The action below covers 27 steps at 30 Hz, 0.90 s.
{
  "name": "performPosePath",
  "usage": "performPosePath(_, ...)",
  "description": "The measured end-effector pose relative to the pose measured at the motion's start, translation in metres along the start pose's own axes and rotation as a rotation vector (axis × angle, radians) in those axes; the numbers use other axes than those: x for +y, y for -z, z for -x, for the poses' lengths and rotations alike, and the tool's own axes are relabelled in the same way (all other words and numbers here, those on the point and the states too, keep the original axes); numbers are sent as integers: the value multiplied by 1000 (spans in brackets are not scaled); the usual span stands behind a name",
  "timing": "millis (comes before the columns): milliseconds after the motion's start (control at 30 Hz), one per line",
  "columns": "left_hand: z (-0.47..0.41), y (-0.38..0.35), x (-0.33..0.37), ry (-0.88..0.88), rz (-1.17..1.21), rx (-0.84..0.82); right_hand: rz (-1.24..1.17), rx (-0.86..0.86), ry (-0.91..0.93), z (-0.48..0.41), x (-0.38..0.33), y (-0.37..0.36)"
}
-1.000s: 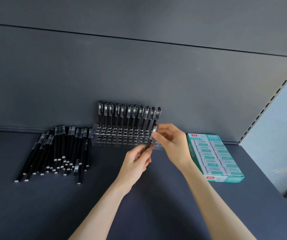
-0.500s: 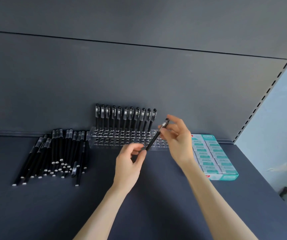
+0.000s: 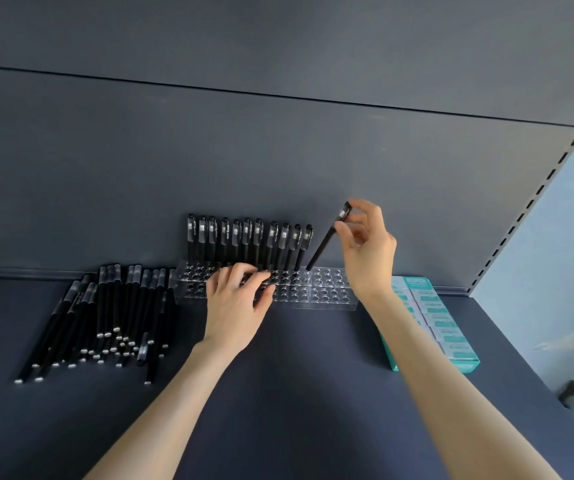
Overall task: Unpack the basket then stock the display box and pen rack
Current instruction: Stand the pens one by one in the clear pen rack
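Observation:
A clear acrylic pen rack [image 3: 330,294] stands against the back wall, its back row holding several upright black pens [image 3: 247,242]. My right hand [image 3: 365,251] pinches one black pen [image 3: 327,242] near its cap, tilted, with its lower tip at a hole in the rack's back row just right of the standing pens. My left hand [image 3: 237,303] rests with fingers spread on the rack's front, holding nothing. A pile of loose black pens [image 3: 105,320] lies on the shelf to the left.
A teal display box [image 3: 430,320] of erasers lies at the right of the dark shelf [image 3: 296,393], partly behind my right forearm. The grey back wall rises right behind the rack. A perforated upright bounds the shelf at the right.
My left hand let go of the pen's lower end and moved onto the rack. My right hand lifted the pen up and right, bringing its tip to the rack's back row.

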<state>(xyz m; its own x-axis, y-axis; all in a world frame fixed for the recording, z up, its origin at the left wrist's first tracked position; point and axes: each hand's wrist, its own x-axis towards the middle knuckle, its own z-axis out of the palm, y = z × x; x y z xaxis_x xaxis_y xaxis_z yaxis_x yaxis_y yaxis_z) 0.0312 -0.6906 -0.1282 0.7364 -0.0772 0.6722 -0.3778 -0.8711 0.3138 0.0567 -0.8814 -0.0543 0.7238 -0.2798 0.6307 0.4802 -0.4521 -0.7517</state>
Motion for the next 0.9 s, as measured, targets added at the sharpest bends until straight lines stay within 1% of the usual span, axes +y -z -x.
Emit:
performPosePath(267, 0, -5, -3, -33, -14, 66, 110, -91, 100, 9, 13, -16)
performPosePath(633, 1, -4, -3, -38, -25, 57, 198, -158, 28, 13, 11, -18)
performPosePath(900, -1, 7, 2, -10, -1, -42, 260, -181, -11, 22, 5, -15)
